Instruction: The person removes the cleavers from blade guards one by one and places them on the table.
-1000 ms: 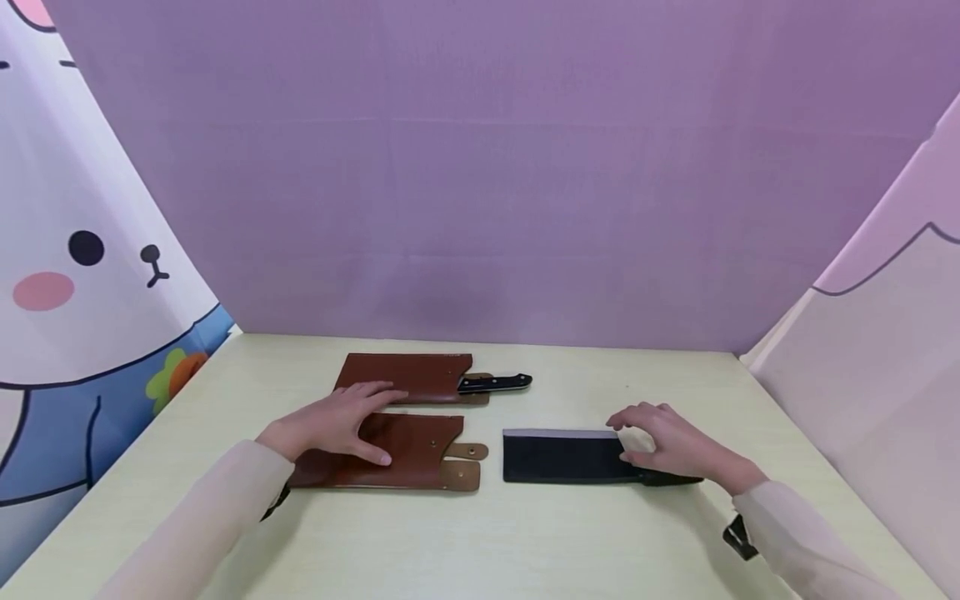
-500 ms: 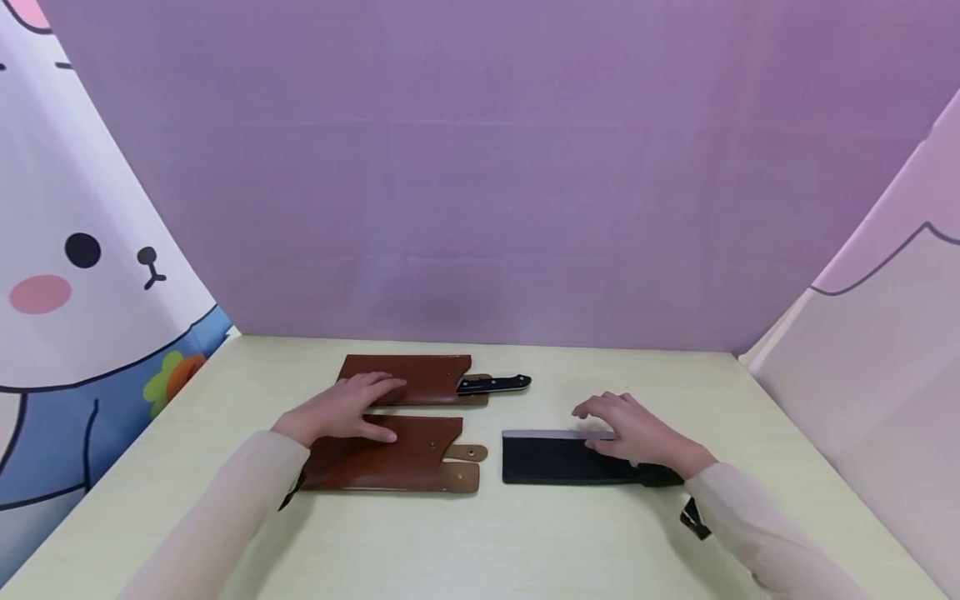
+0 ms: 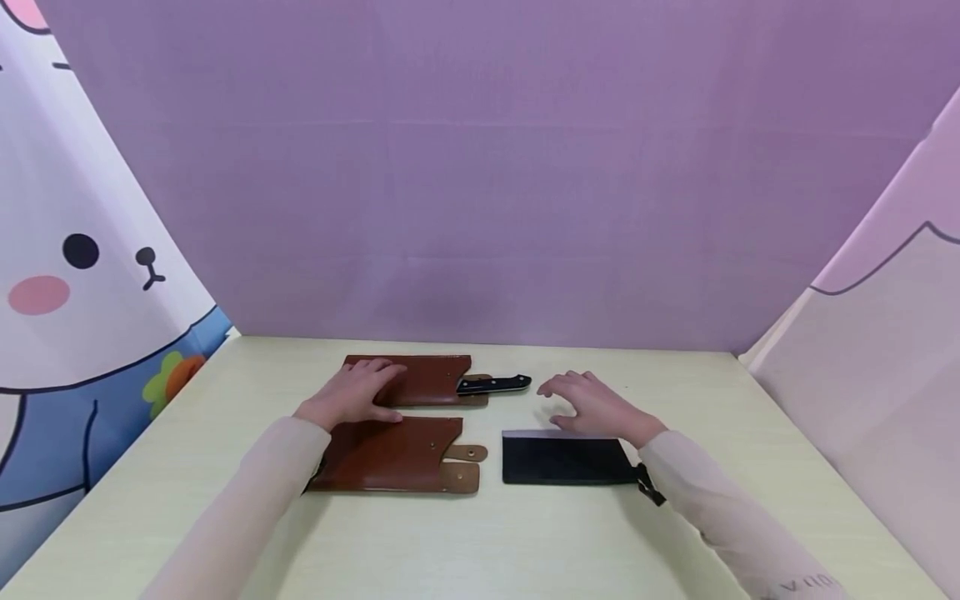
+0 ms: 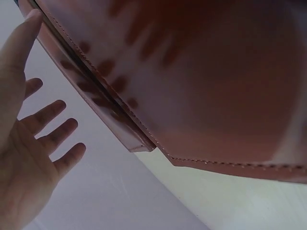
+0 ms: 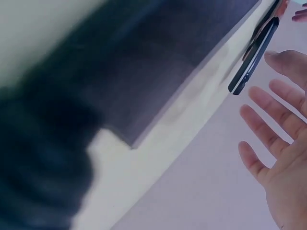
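Observation:
Two brown leather knife sheaths lie flat on the table. The far sheath (image 3: 431,379) holds a knife whose black riveted handle (image 3: 497,384) sticks out to the right. Nearer lies the second sheath (image 3: 397,462), its snap straps unfastened at the right. My left hand (image 3: 352,396) hovers over the left part of both, fingers spread and holding nothing. A cleaver (image 3: 566,461) with a black blade and pale edge lies to the right, its handle mostly hidden by my wrist. Above its far edge is my right hand (image 3: 596,407), fingers loosely bent and apart from the knife handle (image 5: 254,57).
The pale table (image 3: 480,542) ends at a purple cloth backdrop (image 3: 480,208). A cartoon-printed cloth (image 3: 90,333) hangs on the left, and a pale printed one (image 3: 877,350) on the right.
My right hand has moved left and away from me, from over the cleaver's handle to beyond its blade. My left hand has shifted slightly right and farther forward. The knives and sheaths have stayed put.

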`<state>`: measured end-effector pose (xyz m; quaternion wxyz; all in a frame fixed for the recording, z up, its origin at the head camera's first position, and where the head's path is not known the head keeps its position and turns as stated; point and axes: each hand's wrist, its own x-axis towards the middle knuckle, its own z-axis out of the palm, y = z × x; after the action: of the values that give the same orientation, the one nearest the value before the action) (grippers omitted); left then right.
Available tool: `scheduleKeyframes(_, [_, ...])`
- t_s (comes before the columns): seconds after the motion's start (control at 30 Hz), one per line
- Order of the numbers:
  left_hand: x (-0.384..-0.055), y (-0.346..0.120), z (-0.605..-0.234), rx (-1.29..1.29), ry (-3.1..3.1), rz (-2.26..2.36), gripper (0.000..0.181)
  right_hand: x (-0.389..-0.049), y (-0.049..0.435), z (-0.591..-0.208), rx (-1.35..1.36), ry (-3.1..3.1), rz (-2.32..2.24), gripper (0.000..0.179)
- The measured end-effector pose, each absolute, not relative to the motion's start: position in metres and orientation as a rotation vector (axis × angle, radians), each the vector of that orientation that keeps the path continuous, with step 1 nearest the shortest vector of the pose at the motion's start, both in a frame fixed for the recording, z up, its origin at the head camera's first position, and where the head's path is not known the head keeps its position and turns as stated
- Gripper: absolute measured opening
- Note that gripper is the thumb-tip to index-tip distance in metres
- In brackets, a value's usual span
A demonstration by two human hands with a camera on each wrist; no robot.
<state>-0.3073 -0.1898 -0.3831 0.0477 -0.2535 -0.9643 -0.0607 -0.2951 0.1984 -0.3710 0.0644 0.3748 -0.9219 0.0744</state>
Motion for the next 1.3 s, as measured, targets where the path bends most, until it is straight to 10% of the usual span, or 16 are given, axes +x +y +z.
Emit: scheduleKeyframes(1.3, [-0.332,-0.178,-0.379,-0.67,-3.079,-0.185,0.084,-0.349,0.126,-0.386,0.964,-2.893,0.297,0.039])
